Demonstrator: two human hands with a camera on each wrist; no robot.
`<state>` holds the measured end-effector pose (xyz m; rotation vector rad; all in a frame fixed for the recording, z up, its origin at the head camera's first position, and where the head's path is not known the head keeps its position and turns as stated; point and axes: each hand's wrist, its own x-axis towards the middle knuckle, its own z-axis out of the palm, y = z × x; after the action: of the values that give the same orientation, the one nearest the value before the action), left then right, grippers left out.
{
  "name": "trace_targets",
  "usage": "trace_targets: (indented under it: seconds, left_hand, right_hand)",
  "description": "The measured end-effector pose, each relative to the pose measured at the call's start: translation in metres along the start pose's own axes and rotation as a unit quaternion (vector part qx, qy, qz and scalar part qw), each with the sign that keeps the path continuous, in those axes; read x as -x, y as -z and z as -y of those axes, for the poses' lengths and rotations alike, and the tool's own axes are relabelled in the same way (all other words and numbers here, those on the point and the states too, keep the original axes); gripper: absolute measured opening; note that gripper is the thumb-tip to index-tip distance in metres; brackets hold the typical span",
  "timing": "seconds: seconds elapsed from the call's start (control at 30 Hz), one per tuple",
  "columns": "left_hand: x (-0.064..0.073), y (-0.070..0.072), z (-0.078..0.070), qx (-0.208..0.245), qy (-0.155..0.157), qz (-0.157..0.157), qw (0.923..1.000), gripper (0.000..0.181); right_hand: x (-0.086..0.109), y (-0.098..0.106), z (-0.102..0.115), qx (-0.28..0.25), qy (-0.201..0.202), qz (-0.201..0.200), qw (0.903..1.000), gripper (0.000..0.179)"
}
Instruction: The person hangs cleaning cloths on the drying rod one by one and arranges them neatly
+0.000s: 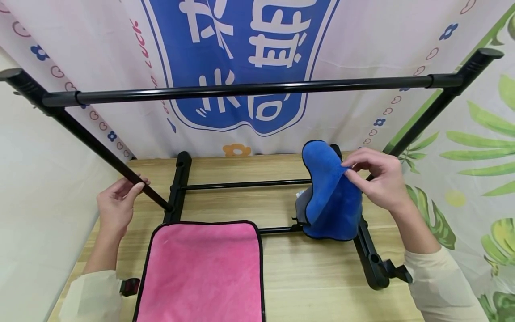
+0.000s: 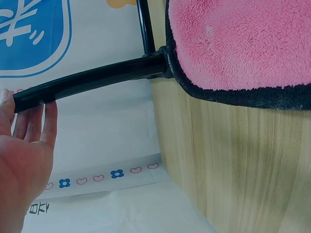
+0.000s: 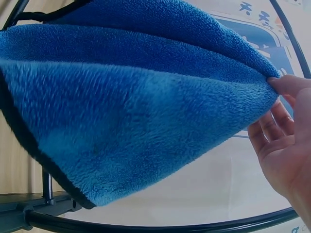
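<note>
My left hand (image 1: 116,203) holds the left upright of a black rack (image 1: 253,88) between thumb and fingers, low down near its foot. In the left wrist view the thumb is on one side of the tube and the fingertips on the other. My right hand (image 1: 376,176) pinches a blue plush towel (image 1: 334,192) with dark edging between thumb and forefinger. The towel hangs folded in front of the rack's right side, and a grey part shows at its left. A pink towel (image 1: 205,273) with black edging lies spread over the lower bar at the left.
The rack stands on a wood-grain table (image 1: 322,273), with its right foot (image 1: 372,268) reaching toward me. Behind it hangs a white curtain (image 1: 362,40) with a blue printed panel. A leaf-patterned cloth (image 1: 479,147) covers the right side.
</note>
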<state>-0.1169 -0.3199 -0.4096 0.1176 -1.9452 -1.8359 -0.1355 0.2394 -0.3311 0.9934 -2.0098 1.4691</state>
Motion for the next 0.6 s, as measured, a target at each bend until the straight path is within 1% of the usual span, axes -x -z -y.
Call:
trace_targets:
  seconds: [0.07,0.13,0.33,0.4,0.6]
  left_hand:
    - [0.0,0.0,-0.001,0.0,0.0,-0.001,1.0,0.018]
    - [0.0,-0.001,-0.001,0.0,0.0,-0.002,1.0,0.018]
    - [0.0,-0.001,-0.001,0.0,-0.005,-0.001,1.0,0.019]
    - [0.001,0.0,-0.001,-0.003,-0.007,0.0,1.0,0.02]
    - [0.0,0.0,0.0,-0.011,-0.007,0.003,0.9999,0.022]
  right_hand:
    - [-0.001,0.0,0.0,-0.007,0.004,-0.007,0.9999,0.016]
    - [-0.003,0.0,0.0,-0.009,0.008,-0.015,0.9998,0.005]
    - [-0.009,0.001,0.005,-0.035,0.019,-0.045,0.9982,0.004]
    - [-0.01,0.001,0.006,-0.049,0.022,-0.056,0.997,0.008]
    - [-0.015,0.0,0.006,-0.074,0.03,-0.094,0.9923,0.005]
